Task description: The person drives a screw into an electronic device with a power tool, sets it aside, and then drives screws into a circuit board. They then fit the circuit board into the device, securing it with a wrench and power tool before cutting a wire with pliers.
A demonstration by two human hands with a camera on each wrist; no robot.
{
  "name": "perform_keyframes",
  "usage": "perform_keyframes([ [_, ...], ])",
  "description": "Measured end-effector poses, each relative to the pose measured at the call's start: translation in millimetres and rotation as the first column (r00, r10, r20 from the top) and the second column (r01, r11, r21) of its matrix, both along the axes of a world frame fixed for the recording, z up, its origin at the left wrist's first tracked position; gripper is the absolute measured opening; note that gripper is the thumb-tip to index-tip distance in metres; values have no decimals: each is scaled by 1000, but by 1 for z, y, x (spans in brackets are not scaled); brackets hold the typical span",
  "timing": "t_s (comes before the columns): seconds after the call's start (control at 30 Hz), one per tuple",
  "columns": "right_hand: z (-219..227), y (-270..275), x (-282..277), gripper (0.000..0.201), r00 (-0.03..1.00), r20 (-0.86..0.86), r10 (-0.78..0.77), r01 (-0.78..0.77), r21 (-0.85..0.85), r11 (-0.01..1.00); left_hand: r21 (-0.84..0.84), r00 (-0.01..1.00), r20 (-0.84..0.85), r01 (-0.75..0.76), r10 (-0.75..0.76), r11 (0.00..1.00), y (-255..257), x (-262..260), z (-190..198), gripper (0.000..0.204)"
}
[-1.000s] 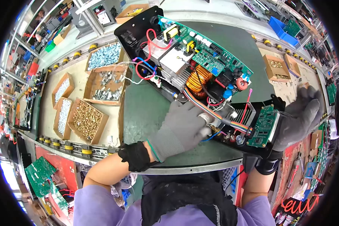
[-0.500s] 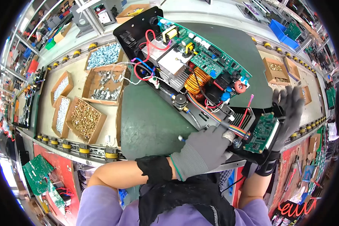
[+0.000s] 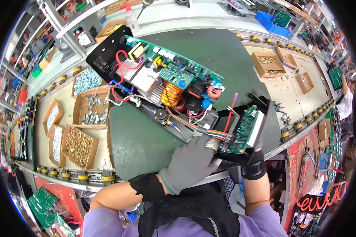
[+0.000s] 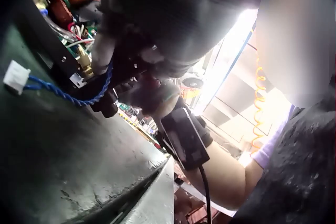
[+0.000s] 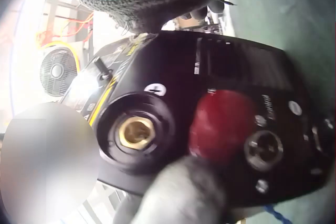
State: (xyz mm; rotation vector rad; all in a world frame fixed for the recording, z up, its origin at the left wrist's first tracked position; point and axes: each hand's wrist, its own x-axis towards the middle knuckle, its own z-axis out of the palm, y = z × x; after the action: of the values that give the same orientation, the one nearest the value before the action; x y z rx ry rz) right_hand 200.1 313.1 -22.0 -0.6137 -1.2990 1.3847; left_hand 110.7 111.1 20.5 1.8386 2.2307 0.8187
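Observation:
An uncovered welding machine, with a green circuit board [image 3: 178,61] and a copper coil [image 3: 171,94], lies slantwise on the dark green work surface [image 3: 142,146]. My gloved left hand [image 3: 192,160] grips the lower edge of its black front panel [image 5: 173,61], below a rainbow ribbon cable [image 3: 219,134]. The panel's outer face carries a brass socket [image 5: 136,132] by a plus mark and a blurred red part [image 5: 220,124]. A blurred gloved fingertip [image 5: 184,192] is near that red part. The panel hides my right hand in the head view; its glove [image 5: 152,3] shows above the panel in the right wrist view.
Cardboard boxes of brass fittings [image 3: 80,146], metal clips [image 3: 93,104] and pale small parts [image 3: 87,81] stand at the left. More boxes [image 3: 269,65] sit at the right. Roller rails [image 3: 83,175] edge the bench. A blue twisted wire [image 4: 68,98] with a white plug lies near the left hand.
The left hand has slid from beside the round valve to the front panel's lower edge. The right hand, earlier beside the panel with fingers extended, has gone behind it. The head view has shifted.

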Motion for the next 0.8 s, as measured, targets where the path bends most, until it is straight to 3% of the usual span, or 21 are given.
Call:
perform_keyframes([
  [0.07,13,-8,0,34,926,331,-179,161,81,984,-79,1000,20,5,-4,997,0,-4,8,39],
  [0.1,31,-13,-1,34,975,190,-119,131,-52,990,-69,998,67,-8,13,998,0,-6,10,41],
  [0.17,33,-8,5,44,998,34,54,-52,-63,997,-81,987,146,-48,59,996,0,-6,13,41],
  [0.2,31,-6,3,48,986,-53,156,-158,-23,987,-86,987,141,-62,73,994,1,-8,13,41],
  [0.27,54,-38,3,58,932,-78,354,-362,-132,923,-21,986,165,34,-30,999,0,-12,9,38],
  [0.3,30,-36,8,64,872,-171,458,-489,-262,832,42,990,121,67,-72,997,-2,-13,9,35],
  [0.33,21,-46,8,61,656,-535,533,-693,-148,705,25,991,124,54,-57,998,-6,-22,11,35],
  [0.4,12,-56,9,60,649,-546,529,-703,-165,692,138,992,35,115,-120,984,-13,-48,19,34],
  [0.43,6,-58,15,60,651,-552,522,-700,-170,694,142,999,-15,31,-30,989,-16,-62,17,27],
  [0.47,3,-55,15,60,656,-555,512,-694,-175,699,49,988,-154,10,-2,999,-16,-78,25,21],
  [0.53,-2,-52,13,60,667,-554,498,-681,-183,709,-30,907,-392,154,-153,988,-14,-99,19,21],
  [0.57,-2,-49,1,60,673,-550,494,-675,-186,714,-35,909,-386,154,-156,987,-12,-101,18,21],
  [0.63,-5,-51,0,60,686,-540,488,-665,-193,722,-169,795,-538,224,-280,960,-7,-103,17,22],
  [0.77,-11,-61,2,59,714,-517,473,-635,-194,748,-169,798,-520,254,-305,952,-3,-117,-1,22],
  [0.8,-12,-58,3,59,720,-510,470,-629,-193,753,-123,860,-428,248,-277,961,-3,-118,-6,22],
])
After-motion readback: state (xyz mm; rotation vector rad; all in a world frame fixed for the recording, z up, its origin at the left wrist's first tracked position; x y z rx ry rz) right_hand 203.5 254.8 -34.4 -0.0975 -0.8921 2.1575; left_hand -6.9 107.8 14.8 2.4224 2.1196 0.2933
